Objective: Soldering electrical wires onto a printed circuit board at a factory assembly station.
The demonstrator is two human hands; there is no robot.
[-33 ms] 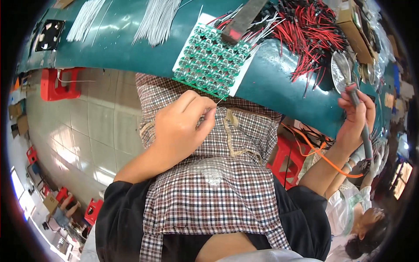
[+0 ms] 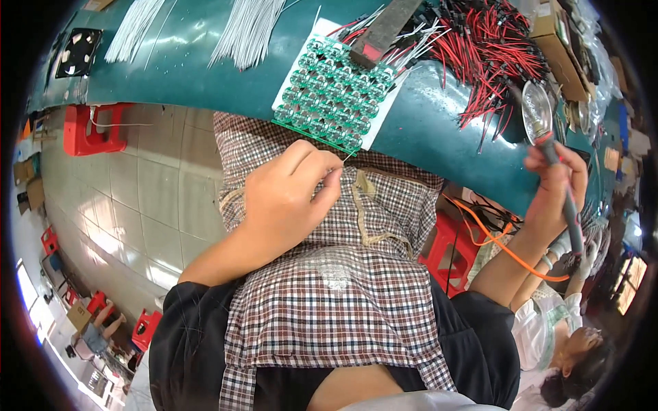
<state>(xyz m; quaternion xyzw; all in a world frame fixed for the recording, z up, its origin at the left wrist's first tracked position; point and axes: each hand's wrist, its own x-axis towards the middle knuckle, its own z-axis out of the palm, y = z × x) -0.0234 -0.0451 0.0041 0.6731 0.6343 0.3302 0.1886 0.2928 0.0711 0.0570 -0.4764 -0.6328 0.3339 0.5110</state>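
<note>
My left hand is closed in a pinch on a thin pale wire, just off the near edge of a green circuit board panel. Rows of round clear parts cover the panel, which lies on a white sheet. Over at the right, my right hand is wrapped round the grey and red handle of a soldering iron. The iron's front end lies over a shiny round metal dish on the table. Its very tip is hard to make out there.
A dark metal bar rests on the panel's far edge. Red and black wires are heaped beyond, near a cardboard box. White wire bundles lie farther left. An orange cable hangs at right, near another person.
My right hand and the soldering iron have shifted slightly, the iron's front end a little to the left; the fingers are blurred. My left hand keeps its pinch by the panel.
</note>
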